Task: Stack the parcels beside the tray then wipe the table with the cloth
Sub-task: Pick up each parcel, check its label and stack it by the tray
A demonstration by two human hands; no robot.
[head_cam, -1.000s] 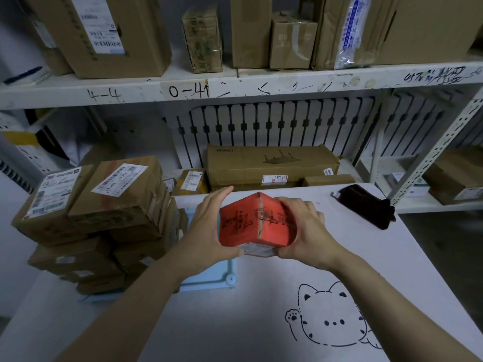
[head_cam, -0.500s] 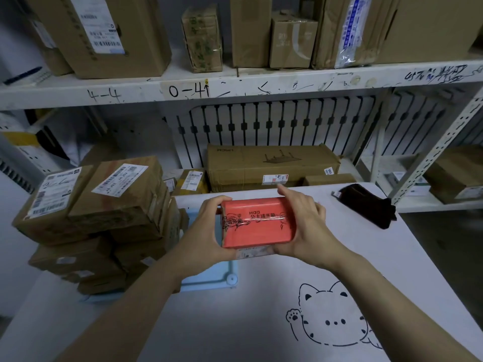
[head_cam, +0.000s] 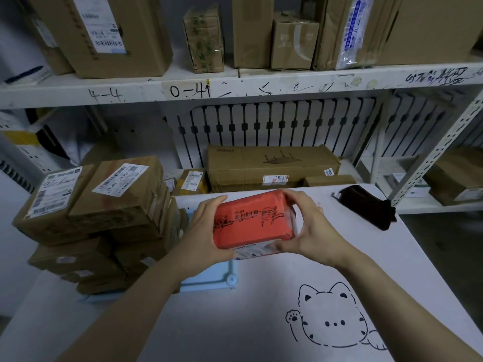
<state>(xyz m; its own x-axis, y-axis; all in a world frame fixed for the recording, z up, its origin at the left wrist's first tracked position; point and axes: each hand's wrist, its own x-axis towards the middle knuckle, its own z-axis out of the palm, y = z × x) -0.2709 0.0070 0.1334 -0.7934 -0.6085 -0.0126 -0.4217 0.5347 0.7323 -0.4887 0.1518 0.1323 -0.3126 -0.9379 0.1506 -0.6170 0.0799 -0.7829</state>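
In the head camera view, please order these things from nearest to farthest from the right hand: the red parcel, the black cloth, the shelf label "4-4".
1. Red parcel: held in the right hand, to its left.
2. Black cloth: on the table, to the right and behind.
3. Shelf label "4-4": far upper left, on the shelf edge.

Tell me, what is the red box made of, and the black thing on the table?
The red parcel, held between the left hand and right hand, looks like cardboard wrapped in shiny tape or film: light glints on its right end. The black cloth looks like soft, matte fabric, since it lies crumpled and does not shine.
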